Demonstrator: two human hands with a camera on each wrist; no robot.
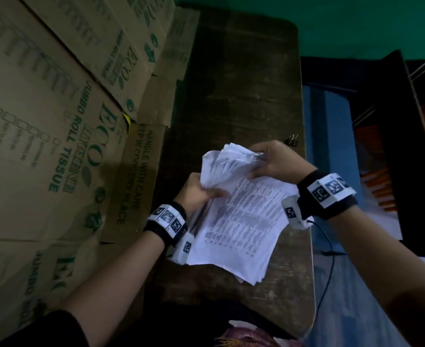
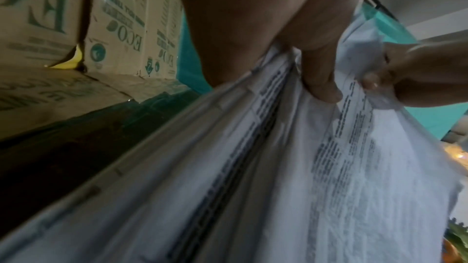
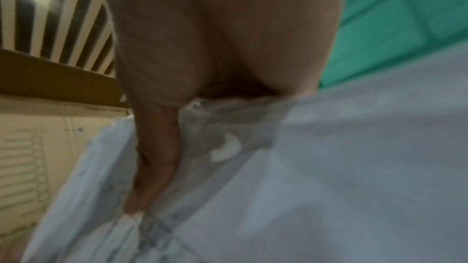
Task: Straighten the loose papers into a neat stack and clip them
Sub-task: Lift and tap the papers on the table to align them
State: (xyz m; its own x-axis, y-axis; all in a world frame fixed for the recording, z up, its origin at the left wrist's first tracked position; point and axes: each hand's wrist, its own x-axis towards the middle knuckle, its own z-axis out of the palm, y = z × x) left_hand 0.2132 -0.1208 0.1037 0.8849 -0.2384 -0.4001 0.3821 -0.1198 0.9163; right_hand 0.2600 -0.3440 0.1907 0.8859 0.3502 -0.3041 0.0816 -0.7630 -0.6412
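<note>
Papers (image 1: 241, 216): a printed white sheaf held above the dark table (image 1: 244, 78), long axis running from near-right corner to far-left; far end bent up and fanned, edges uneven; near end overhangs toward the person. Left hand (image 1: 196, 191) grips the left edge, fingers curled under, thumb on top; right hand (image 1: 271, 159) pinches the fanned far corner. Left wrist view alone shows separated sheet edges and table print; right wrist view is blurred. Binder clip (image 1: 292, 141) lies on the table beyond the right hand, apart from the papers; cardboard boxes (image 1: 56, 121) stand left.
</note>
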